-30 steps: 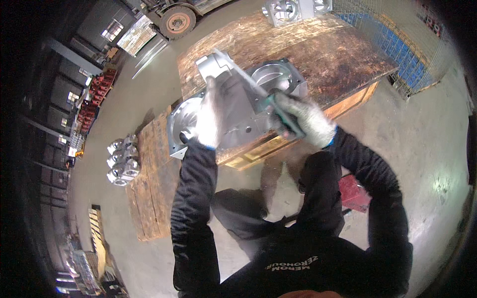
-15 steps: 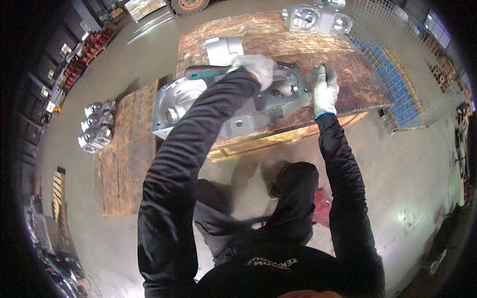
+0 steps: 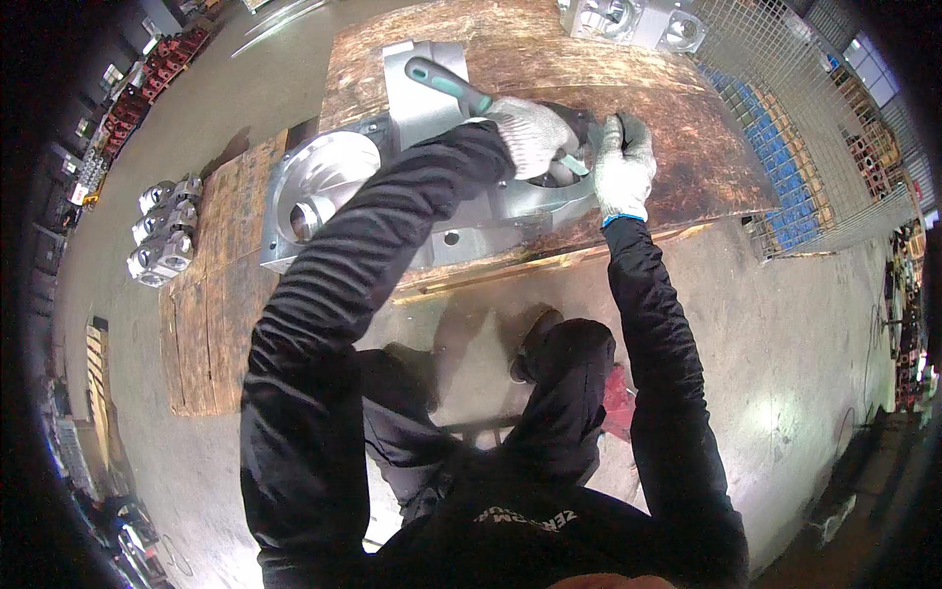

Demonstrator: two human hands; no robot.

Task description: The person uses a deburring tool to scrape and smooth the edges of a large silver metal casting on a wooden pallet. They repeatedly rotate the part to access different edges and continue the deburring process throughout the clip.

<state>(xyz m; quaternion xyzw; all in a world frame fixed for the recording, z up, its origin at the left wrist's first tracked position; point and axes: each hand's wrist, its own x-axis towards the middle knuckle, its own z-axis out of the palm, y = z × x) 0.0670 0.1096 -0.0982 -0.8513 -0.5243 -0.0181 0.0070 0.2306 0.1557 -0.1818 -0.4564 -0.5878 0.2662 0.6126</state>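
Our left hand (image 3: 533,140) wraps fingers round a tool (image 3: 435,78); whether our right hand (image 3: 624,169) grips the casting (image 3: 491,236), we cannot tell.

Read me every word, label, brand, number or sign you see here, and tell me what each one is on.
Black top: pale lettering across the chest; I won't copy out its wording.
Metal housing: no lettering I can make out.
Hand tool in the left hand: none I can make out.
Red parts in the background: too small to read any marking.
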